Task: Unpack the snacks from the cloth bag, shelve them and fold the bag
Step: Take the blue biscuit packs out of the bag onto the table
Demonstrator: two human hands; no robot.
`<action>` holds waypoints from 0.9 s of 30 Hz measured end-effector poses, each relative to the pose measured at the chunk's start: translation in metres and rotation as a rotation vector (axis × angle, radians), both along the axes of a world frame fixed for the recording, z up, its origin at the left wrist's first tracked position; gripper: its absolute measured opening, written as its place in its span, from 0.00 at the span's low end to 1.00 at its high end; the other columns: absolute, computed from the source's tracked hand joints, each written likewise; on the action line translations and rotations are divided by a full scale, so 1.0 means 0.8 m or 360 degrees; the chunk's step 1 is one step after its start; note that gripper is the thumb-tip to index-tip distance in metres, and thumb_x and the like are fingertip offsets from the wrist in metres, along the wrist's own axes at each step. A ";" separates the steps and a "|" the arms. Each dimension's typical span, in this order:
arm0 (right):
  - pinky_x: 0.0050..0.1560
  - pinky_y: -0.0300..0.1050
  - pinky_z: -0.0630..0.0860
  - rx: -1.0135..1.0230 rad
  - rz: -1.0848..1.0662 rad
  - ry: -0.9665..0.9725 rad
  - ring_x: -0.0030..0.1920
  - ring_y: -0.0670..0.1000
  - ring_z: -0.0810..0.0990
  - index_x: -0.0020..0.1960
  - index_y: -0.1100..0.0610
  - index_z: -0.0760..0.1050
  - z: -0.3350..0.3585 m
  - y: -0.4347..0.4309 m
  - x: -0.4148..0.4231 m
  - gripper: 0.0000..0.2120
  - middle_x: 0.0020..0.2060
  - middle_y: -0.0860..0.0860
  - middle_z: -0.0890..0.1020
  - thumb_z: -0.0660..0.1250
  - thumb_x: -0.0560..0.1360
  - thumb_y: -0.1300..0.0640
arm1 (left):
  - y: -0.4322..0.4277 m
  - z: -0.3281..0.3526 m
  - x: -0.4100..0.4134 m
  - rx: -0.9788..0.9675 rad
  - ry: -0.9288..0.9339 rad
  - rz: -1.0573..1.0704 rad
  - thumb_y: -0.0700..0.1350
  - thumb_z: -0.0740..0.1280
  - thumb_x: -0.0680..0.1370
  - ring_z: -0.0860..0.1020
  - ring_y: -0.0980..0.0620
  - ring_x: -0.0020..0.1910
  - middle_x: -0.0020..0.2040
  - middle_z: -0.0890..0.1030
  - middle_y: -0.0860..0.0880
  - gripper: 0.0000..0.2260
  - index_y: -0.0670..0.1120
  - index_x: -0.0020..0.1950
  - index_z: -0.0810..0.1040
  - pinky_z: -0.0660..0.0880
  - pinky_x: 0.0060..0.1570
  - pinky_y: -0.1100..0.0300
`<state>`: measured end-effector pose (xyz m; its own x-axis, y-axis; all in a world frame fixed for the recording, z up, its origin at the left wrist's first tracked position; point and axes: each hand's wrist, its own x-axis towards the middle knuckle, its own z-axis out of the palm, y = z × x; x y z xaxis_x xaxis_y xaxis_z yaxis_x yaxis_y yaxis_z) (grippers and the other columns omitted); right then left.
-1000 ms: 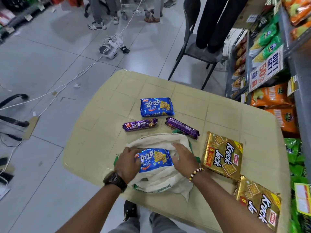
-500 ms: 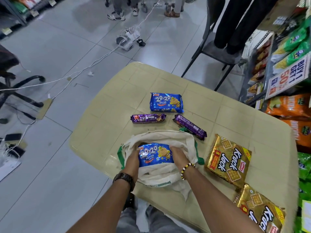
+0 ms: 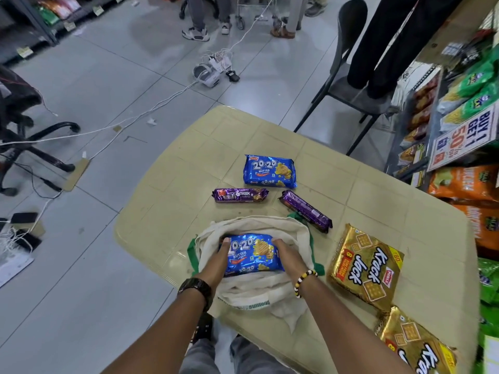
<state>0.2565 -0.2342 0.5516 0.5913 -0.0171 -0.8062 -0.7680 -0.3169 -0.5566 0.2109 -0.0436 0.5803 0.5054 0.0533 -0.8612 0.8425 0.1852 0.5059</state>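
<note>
Partly hidden, left hand and right hand grip the blue packet.

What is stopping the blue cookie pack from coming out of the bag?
Nothing visible. The blue 20-20 pack lies on top in the wide-open mouth of the cloth bag, with nothing over it. The left hand and right hand grip its two ends. Only the bag's rim rings it, so it should lift straight up.

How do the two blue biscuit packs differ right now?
The near blue pack is gripped at both ends by the left hand and right hand in the mouth of the cloth bag; the far blue pack lies untouched on the table. Both show the same 20-20 label, face up.
</note>
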 end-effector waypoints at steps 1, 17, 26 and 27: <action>0.61 0.59 0.74 -0.0047 0.0091 -0.0059 0.55 0.57 0.81 0.51 0.58 0.82 0.022 0.003 -0.001 0.23 0.52 0.55 0.85 0.61 0.73 0.40 | 0.001 0.007 -0.001 -0.0029 -0.0015 -0.0037 0.63 0.56 0.81 0.85 0.48 0.51 0.50 0.87 0.47 0.22 0.50 0.59 0.81 0.79 0.58 0.51; 0.65 0.53 0.72 -0.0109 -0.0109 -0.0261 0.56 0.48 0.81 0.54 0.51 0.83 0.140 -0.060 -0.114 0.23 0.52 0.46 0.85 0.59 0.73 0.37 | -0.013 0.038 -0.020 -0.0241 -0.0179 -0.0394 0.58 0.57 0.82 0.85 0.53 0.47 0.49 0.87 0.48 0.19 0.47 0.58 0.80 0.80 0.43 0.62; 0.70 0.55 0.67 -0.0315 -0.0587 -0.0674 0.64 0.47 0.76 0.54 0.45 0.83 0.156 -0.175 -0.048 0.21 0.61 0.45 0.81 0.58 0.70 0.39 | -0.164 0.097 0.109 -0.0117 -0.0540 -0.1143 0.77 0.52 0.74 0.79 0.57 0.60 0.59 0.84 0.56 0.30 0.62 0.61 0.82 0.70 0.65 0.55; 0.68 0.57 0.69 -0.0334 -0.0647 -0.0717 0.61 0.48 0.78 0.50 0.44 0.84 0.157 -0.190 -0.030 0.17 0.57 0.46 0.83 0.58 0.72 0.42 | -0.184 0.108 0.132 -0.0094 -0.0572 -0.1199 0.79 0.52 0.71 0.78 0.55 0.64 0.63 0.82 0.55 0.35 0.59 0.64 0.80 0.69 0.67 0.53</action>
<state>0.2329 -0.3861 0.6770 0.7846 -0.4418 -0.4351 -0.5549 -0.1870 -0.8107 0.3168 -0.1912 0.6665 0.6320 -0.4489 -0.6317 0.5407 -0.3285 0.7744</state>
